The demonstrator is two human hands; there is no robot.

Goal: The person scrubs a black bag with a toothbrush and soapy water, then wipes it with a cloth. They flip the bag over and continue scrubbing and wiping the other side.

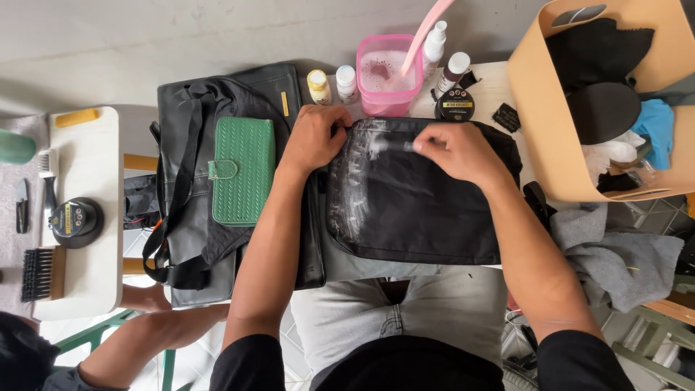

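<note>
The person's left hand (313, 137) pinches the top edge of a black bag (416, 203) with closed fingers. The bag lies across the person's lap and against the counter (492, 90), with white foam smeared on it. The right hand (457, 150) presses on the foamy top, fingers curled around something small I cannot make out. A green woven wallet (243, 170) rests on another black bag (210, 174) just beside it. A pink tub (389, 72) of suds stands behind.
</note>
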